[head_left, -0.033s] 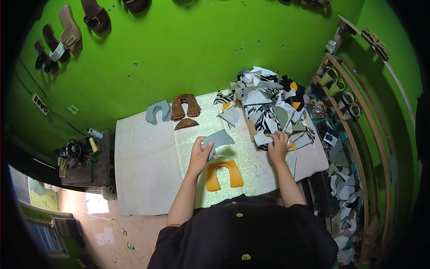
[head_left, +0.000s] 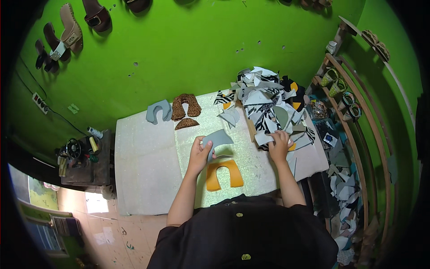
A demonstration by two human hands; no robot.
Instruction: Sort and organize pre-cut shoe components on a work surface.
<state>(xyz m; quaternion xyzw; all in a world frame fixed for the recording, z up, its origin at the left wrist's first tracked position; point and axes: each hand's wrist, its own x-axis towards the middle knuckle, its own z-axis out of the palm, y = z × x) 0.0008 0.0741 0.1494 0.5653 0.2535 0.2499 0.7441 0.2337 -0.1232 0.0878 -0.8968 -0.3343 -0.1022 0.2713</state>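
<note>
1. Thumb on the near face, other fingers tucked behind: the left hand had the grey curved cutout pinched by its left side, up off the table.
2. And look where it hung: just beyond the yellow U-shaped cutout, our landmark, which lay flat with its open end toward the person, both legs running that way.
3. The grey cutout slanted, hollowed edge facing low and right, toward the yellow one; of the two hands, the left was clearly nearer that landmark.
4. Over to the right hand, beyond and right of the yellow cutout! Its fingers curled at a pale offcut; whether they gripped it or merely pressed it, I could not tell.
5. That offcut stuck out leftward from under the fingers, at the near edge of the scrap heap, farther beyond and right of the landmark.
6. Beyond and left of it sat leopard-print cutouts and, farther left, blue-grey cutouts.
</note>
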